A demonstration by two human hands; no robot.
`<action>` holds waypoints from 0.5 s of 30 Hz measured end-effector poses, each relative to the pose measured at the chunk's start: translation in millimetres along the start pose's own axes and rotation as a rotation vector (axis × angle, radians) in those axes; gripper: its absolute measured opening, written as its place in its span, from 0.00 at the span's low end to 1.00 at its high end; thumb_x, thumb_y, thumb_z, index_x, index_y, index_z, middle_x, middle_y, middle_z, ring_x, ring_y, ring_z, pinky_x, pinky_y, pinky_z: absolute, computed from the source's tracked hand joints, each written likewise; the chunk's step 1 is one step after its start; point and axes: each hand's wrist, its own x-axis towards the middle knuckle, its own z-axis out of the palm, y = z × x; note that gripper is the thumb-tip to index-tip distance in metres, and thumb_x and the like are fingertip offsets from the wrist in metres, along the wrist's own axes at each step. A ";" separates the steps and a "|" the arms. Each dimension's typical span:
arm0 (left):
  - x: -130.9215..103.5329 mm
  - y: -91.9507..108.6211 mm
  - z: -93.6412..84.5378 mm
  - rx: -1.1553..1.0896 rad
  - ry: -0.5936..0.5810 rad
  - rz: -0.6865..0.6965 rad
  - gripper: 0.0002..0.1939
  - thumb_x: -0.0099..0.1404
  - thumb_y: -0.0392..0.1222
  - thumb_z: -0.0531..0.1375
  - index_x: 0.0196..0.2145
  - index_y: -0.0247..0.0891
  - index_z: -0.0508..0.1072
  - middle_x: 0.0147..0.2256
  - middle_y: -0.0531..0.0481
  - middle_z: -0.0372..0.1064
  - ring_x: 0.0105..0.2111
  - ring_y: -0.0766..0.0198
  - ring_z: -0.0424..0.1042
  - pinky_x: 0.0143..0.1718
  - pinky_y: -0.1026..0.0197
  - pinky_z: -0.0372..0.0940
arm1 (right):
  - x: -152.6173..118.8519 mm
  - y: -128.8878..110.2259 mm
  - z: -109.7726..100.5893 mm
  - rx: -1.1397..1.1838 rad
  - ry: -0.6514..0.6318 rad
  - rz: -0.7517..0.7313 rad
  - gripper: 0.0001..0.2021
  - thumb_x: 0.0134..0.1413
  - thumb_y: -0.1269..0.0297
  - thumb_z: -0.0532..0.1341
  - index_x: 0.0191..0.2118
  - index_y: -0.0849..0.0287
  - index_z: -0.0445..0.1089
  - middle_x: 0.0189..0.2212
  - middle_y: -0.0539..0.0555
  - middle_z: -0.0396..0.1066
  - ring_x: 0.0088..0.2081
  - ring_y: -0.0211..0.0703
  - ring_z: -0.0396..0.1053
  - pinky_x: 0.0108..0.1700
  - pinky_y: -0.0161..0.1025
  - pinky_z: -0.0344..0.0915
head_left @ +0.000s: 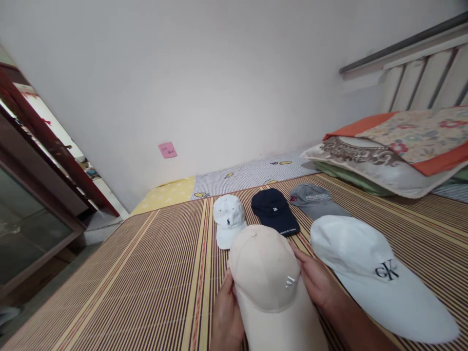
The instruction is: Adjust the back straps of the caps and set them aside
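Beige cap (268, 278) clamped between left hand (225, 314) and right hand (317, 282); loose side-hold could let it slip onto white cap (369, 265) just right of grip.

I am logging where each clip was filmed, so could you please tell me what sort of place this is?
Most likely a bedroom: a bed with a woven bamboo mat, pillows stacked against a headboard, beside a plain wall.

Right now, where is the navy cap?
In the head view, the navy cap lies on the striped mat in the far row, between the small white cap and the grey cap, just beyond the beige cap.
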 end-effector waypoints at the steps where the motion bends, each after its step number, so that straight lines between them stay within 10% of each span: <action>1: -4.3 0.8 5.3 -0.007 0.016 0.002 0.15 0.70 0.43 0.61 0.48 0.33 0.82 0.47 0.36 0.83 0.57 0.43 0.76 0.61 0.45 0.69 | -1.3 -1.2 0.9 -0.002 -0.003 0.009 0.21 0.56 0.50 0.68 0.51 0.57 0.81 0.47 0.60 0.84 0.57 0.62 0.77 0.62 0.54 0.70; 15: -3.7 -5.7 11.7 -0.037 0.013 0.086 0.13 0.74 0.34 0.56 0.44 0.34 0.82 0.47 0.40 0.83 0.52 0.55 0.79 0.62 0.56 0.69 | -1.4 -11.6 -13.9 -0.060 0.182 -0.235 0.13 0.54 0.58 0.73 0.45 0.54 0.82 0.45 0.54 0.85 0.56 0.55 0.77 0.59 0.46 0.74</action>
